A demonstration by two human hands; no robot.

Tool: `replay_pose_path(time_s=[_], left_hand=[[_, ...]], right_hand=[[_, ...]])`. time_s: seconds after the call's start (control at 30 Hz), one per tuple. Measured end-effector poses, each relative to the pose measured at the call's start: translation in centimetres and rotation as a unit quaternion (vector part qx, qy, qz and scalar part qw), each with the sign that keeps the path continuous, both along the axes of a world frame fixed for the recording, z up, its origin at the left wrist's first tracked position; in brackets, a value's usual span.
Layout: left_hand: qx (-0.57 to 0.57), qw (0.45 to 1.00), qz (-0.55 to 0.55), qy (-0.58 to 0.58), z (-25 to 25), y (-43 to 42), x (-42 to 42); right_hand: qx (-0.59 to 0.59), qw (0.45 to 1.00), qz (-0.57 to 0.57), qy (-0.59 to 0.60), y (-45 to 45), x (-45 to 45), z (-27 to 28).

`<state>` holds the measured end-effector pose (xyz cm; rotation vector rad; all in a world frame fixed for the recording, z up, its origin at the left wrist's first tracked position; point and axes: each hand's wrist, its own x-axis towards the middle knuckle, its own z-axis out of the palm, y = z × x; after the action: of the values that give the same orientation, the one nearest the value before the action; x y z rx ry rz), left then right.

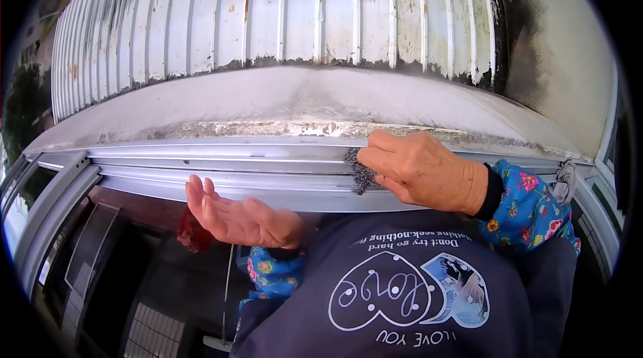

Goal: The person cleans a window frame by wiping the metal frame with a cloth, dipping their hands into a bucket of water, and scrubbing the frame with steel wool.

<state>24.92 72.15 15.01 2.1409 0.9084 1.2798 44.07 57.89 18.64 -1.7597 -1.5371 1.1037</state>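
Note:
My right hand (425,169) is closed on a dark grey wire scouring pad (362,176), which presses into the grooves of a silver metal window track (268,160). Part of the pad is hidden under the fingers. To the left, my left hand (240,216) is palm up beside the inner edge of the track, its fingers apart and slightly bent, holding nothing. Both forearms wear blue flowered sleeve covers.
Beyond the track lie a stained concrete ledge (281,100) and a rusty corrugated metal sheet (301,13). A sliding window frame (57,204) stands at left. At the track's right end lies a grey rag (566,180). Something red (194,231) sits below my left hand.

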Motion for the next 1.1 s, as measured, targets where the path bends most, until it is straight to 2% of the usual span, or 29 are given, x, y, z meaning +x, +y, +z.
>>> replay_pose_path(time_s=[0.1,0.27,0.37,0.53,0.57,0.67,0.77,0.87,0.9,1.1], left_hand=[[0.012,1.0,-0.014,0.013,0.0,0.3,-0.5],[0.021,0.999,-0.028,0.023,-0.1,0.3,-0.9],[0.021,0.999,-0.019,0.025,-0.1,0.1,-0.6],[0.024,0.999,-0.019,0.032,0.1,0.4,-0.7],[0.032,0.997,0.004,0.064,-0.1,0.3,-0.8],[0.043,0.997,-0.006,0.068,-0.1,0.5,-0.8],[0.018,0.999,-0.023,0.039,-0.2,0.2,-0.8],[0.015,0.998,-0.012,0.061,0.0,0.3,-1.3],[0.038,0.997,0.03,0.053,-0.4,0.2,-0.9],[0.032,0.998,0.034,0.045,-0.4,0.2,-0.4]], right_hand=[[-0.037,0.999,0.023,-0.028,-0.6,0.1,0.9],[0.107,0.993,0.03,0.03,7.9,-3.7,-2.1],[0.132,0.99,0.016,0.048,10.1,-5.0,-3.0],[-0.037,0.997,0.057,0.02,1.8,0.2,0.5],[-0.073,0.996,0.054,0.02,0.8,1.0,1.0],[-0.074,0.995,0.062,0.024,1.4,1.0,0.9],[0.02,0.996,0.064,0.052,6.1,-1.7,-1.0],[0.095,0.992,0.056,0.061,10.5,-4.2,-2.7],[0.113,0.991,0.051,0.06,11.1,-4.6,-2.8],[-0.021,0.991,0.1,0.083,6.3,-0.5,-0.7]])
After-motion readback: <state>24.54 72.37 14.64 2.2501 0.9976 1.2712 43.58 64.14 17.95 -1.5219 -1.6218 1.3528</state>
